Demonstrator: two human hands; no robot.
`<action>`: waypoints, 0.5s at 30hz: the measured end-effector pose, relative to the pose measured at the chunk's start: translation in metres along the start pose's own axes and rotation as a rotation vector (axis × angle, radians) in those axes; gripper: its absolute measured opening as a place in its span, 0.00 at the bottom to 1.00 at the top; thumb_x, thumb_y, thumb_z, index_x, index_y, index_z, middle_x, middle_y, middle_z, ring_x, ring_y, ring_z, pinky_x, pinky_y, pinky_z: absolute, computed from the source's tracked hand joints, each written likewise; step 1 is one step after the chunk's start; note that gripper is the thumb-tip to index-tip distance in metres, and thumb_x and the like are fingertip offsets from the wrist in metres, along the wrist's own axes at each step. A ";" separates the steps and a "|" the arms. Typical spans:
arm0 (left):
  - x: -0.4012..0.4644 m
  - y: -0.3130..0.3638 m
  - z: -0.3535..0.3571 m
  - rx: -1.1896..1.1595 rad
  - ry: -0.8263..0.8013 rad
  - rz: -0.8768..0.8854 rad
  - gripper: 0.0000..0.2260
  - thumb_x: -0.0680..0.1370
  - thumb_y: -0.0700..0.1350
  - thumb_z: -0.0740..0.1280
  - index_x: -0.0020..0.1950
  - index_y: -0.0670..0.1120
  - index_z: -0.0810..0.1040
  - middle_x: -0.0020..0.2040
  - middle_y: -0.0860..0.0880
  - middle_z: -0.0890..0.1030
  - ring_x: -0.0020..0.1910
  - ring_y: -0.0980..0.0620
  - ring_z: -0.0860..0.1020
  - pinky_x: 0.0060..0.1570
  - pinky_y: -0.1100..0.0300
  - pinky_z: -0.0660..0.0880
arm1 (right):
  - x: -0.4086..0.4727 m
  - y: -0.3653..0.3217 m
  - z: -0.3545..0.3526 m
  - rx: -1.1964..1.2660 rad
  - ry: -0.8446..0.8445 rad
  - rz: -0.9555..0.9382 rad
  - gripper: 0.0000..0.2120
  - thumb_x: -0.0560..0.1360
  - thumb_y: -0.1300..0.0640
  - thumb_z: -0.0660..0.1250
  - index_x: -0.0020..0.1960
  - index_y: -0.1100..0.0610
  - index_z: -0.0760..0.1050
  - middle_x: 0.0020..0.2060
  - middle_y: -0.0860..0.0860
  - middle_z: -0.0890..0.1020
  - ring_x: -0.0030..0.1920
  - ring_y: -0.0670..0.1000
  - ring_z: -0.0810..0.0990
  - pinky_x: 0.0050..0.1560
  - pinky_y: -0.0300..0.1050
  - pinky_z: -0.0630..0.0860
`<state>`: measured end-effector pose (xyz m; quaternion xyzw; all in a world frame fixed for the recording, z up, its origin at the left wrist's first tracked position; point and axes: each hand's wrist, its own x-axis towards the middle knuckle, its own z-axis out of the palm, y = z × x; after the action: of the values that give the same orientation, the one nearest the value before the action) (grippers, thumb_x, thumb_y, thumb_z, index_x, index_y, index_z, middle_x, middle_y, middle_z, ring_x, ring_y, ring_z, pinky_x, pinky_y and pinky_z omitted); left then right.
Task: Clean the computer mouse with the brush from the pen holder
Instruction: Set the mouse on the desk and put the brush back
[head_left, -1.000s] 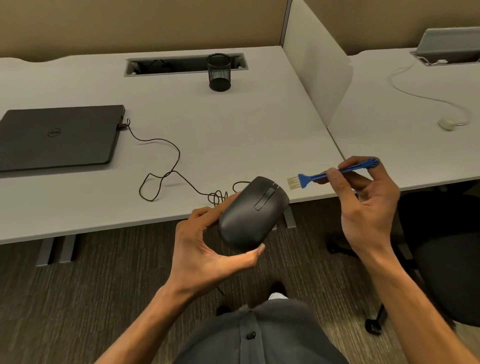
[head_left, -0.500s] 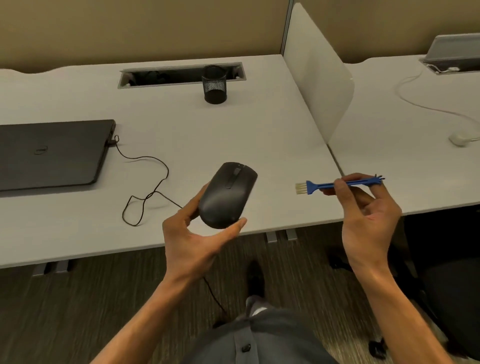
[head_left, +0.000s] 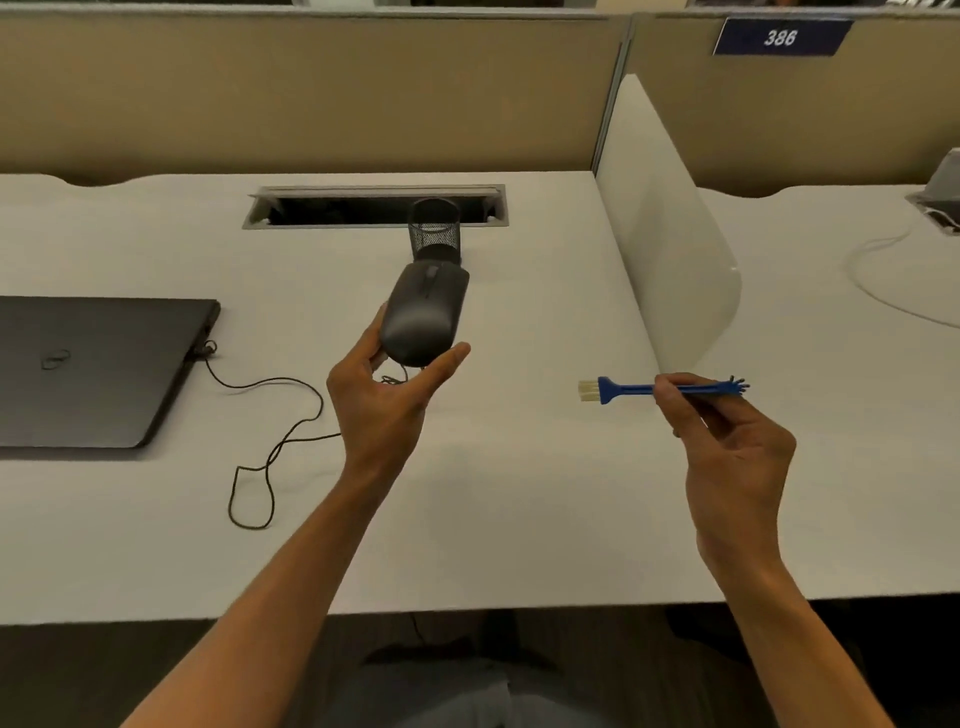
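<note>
The left hand (head_left: 382, 400) gripped a black computer mouse (head_left: 425, 312) above the desk (head_left: 519, 493), while the right hand (head_left: 727, 441) pinched a blue brush (head_left: 618, 388), bristles pointing left, well apart from it

pen holder (head_left: 434, 228) and divider (head_left: 670, 249) bound open desk (head_left: 545, 493).

Black, blue and off-white at a beige-walled cubicle

Matte black plastic mouse (head_left: 423, 312), blue plastic brush (head_left: 623, 388) with cream bristles, black wire-mesh pen holder (head_left: 434, 228), dark grey closed laptop (head_left: 93, 369), off-white table (head_left: 519, 493).
</note>
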<state>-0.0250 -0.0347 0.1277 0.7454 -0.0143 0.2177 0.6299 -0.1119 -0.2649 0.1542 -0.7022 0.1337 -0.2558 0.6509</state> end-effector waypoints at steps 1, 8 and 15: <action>0.010 -0.004 0.006 0.003 0.013 -0.002 0.27 0.66 0.53 0.79 0.62 0.46 0.79 0.50 0.54 0.84 0.49 0.53 0.81 0.48 0.64 0.77 | 0.007 0.001 0.002 -0.004 -0.005 0.002 0.06 0.69 0.49 0.71 0.46 0.43 0.81 0.39 0.36 0.85 0.43 0.37 0.82 0.48 0.28 0.76; 0.043 -0.056 0.042 0.019 0.010 -0.117 0.30 0.65 0.54 0.79 0.64 0.47 0.77 0.49 0.56 0.83 0.49 0.58 0.80 0.51 0.65 0.76 | 0.036 0.009 0.018 0.012 0.000 0.022 0.04 0.71 0.54 0.72 0.44 0.46 0.82 0.37 0.40 0.85 0.42 0.39 0.83 0.46 0.30 0.78; 0.033 -0.114 0.061 0.093 -0.043 -0.327 0.36 0.62 0.58 0.79 0.67 0.52 0.75 0.54 0.61 0.81 0.56 0.65 0.76 0.63 0.59 0.72 | 0.052 0.021 0.038 -0.027 0.014 0.089 0.09 0.77 0.63 0.67 0.47 0.50 0.82 0.39 0.38 0.85 0.43 0.37 0.83 0.44 0.29 0.78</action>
<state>0.0574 -0.0602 0.0257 0.7707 0.1038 0.0971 0.6212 -0.0458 -0.2625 0.1423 -0.7024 0.1726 -0.2296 0.6513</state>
